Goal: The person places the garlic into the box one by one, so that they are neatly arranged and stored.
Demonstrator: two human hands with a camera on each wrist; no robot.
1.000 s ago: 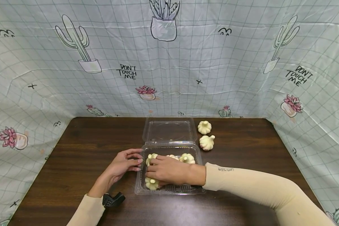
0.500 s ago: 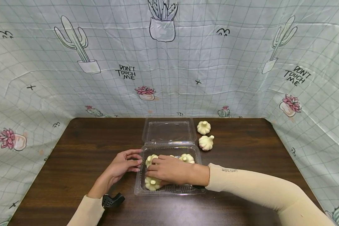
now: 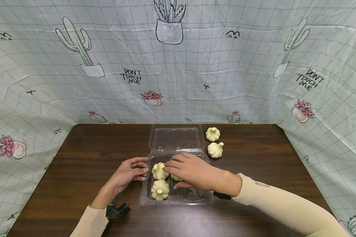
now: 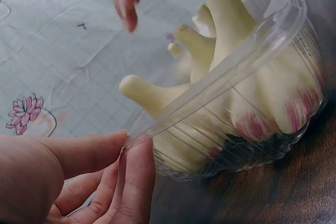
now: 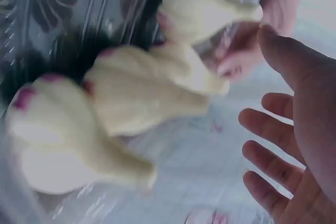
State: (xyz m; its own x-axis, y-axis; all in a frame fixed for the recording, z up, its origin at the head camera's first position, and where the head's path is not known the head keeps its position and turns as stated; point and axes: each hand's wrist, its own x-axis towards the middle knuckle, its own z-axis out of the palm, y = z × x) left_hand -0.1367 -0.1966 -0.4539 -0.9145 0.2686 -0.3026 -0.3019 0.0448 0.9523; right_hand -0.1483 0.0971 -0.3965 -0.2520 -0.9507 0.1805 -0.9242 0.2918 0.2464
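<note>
A clear plastic clamshell container (image 3: 192,198) lies open on the table, its lid folded back. My left hand (image 3: 129,170) pinches the container's left rim between thumb and fingers, plain in the left wrist view. Inside sit several garlic bulbs, among them a front-left bulb (image 3: 160,191) and one behind it (image 3: 159,171). Over the bulbs hovers my right hand (image 3: 195,171), partly hiding the back row. In the right wrist view its fingers (image 5: 273,129) are spread apart, with nothing in them and the garlic bulbs (image 5: 136,90) beside them.
Two more garlic bulbs lie on the table right of the lid (image 3: 178,140): a rear one (image 3: 212,134) and a nearer one (image 3: 215,150). A patterned cloth (image 3: 178,65) walls the brown table (image 3: 249,154) at the back and sides.
My right hand has let go of a garlic bulb in the container, then lifted and drawn back to the right, uncovering the left bulbs. My left hand stays at the rim.
</note>
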